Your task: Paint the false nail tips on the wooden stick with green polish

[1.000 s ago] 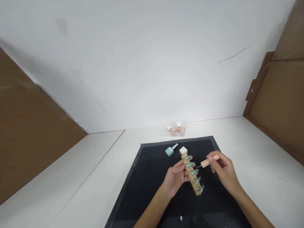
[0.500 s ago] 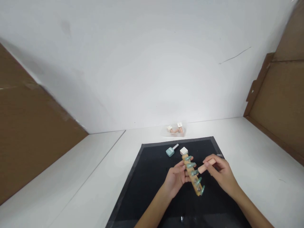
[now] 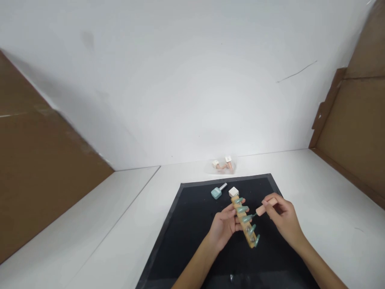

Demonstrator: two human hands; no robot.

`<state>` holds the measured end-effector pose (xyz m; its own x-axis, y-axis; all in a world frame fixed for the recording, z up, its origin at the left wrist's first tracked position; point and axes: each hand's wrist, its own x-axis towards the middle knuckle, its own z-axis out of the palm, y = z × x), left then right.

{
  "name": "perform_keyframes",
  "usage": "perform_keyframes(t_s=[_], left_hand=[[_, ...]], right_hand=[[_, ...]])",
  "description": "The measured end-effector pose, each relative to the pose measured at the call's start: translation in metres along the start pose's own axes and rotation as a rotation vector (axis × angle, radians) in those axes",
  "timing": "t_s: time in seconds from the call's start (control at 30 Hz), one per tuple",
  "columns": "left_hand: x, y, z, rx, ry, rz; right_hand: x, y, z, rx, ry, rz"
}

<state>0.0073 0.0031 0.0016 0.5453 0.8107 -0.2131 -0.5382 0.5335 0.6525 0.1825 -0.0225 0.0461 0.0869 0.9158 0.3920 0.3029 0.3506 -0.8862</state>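
Note:
My left hand (image 3: 223,228) grips a wooden nail display stand (image 3: 242,220) from its left side, with the stand tilted over the black mat. Several green false nails (image 3: 242,209) stick out along the stand's right edge. Between finger and thumb, my right hand (image 3: 284,216) pinches a nail polish brush (image 3: 266,206) by its peach-coloured handle. The brush's thin tip reaches the middle nail's pointed end. A white square bottle (image 3: 234,192) stands just beyond the stand's top. To its left lies a light-blue polish bottle (image 3: 216,193) with a silver cap.
Beneath the hands lies a black mat (image 3: 192,208) on a white table. A clear tray (image 3: 221,170) holding peach-handled bottles with white square bases sits by the back wall. Brown cardboard panels (image 3: 355,120) (image 3: 45,160) flank both sides.
My right hand has drawn the brush slightly to the right, away from the stand, so its thin tip now shows at the nail's end. My left hand and the stand stay nearly still.

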Motion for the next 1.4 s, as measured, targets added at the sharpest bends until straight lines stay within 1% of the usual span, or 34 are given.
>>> perform_keyframes(t_s=[0.13, 0.27, 0.33, 0.4, 0.5, 0.6, 0.77, 0.9, 1.03, 1.13, 1.23, 1.3, 1.4], left_hand=[[-0.0004, 0.0011, 0.0016, -0.012, 0.010, 0.000], [-0.0013, 0.0008, 0.0011, -0.016, 0.009, -0.001], [-0.0015, 0.0007, 0.0015, -0.016, 0.005, -0.003], [-0.0013, 0.0006, 0.0029, -0.015, 0.005, -0.006], [-0.0002, 0.0004, 0.0059, -0.013, 0.016, -0.005], [0.0016, -0.0004, 0.0071, -0.016, 0.030, 0.000], [0.0032, -0.0015, 0.0035, -0.011, 0.013, 0.015], [0.0026, -0.0009, 0.0020, 0.008, -0.001, 0.016], [0.0010, 0.0007, 0.0035, 0.001, 0.014, 0.020], [-0.0005, 0.0019, 0.0030, -0.010, 0.024, 0.019], [-0.0018, 0.0026, 0.0009, -0.012, 0.022, 0.015], [-0.0020, 0.0030, 0.0002, -0.014, 0.019, 0.013], [-0.0011, 0.0036, 0.0019, -0.028, 0.014, 0.002]], right_hand=[[-0.0009, 0.0002, -0.0008, 0.036, 0.041, 0.005], [-0.0019, 0.0032, -0.0012, 0.135, 0.082, 0.069], [-0.0021, 0.0050, -0.0012, 0.202, 0.052, 0.097], [-0.0020, 0.0052, -0.0010, 0.237, -0.007, 0.109], [-0.0014, 0.0019, -0.0008, 0.214, -0.112, 0.100], [-0.0011, -0.0010, -0.0011, 0.152, -0.155, 0.078], [-0.0009, 0.0034, -0.0013, 0.076, -0.090, 0.040], [0.0002, 0.0037, -0.0019, 0.070, -0.027, 0.040], [0.0005, -0.0006, -0.0028, 0.055, 0.008, 0.038], [0.0001, -0.0004, -0.0029, 0.043, 0.058, 0.035], [-0.0004, 0.0018, -0.0031, 0.083, 0.104, 0.038], [-0.0006, 0.0025, -0.0040, 0.137, 0.088, 0.038], [-0.0008, 0.0013, -0.0056, 0.172, -0.009, -0.002]])
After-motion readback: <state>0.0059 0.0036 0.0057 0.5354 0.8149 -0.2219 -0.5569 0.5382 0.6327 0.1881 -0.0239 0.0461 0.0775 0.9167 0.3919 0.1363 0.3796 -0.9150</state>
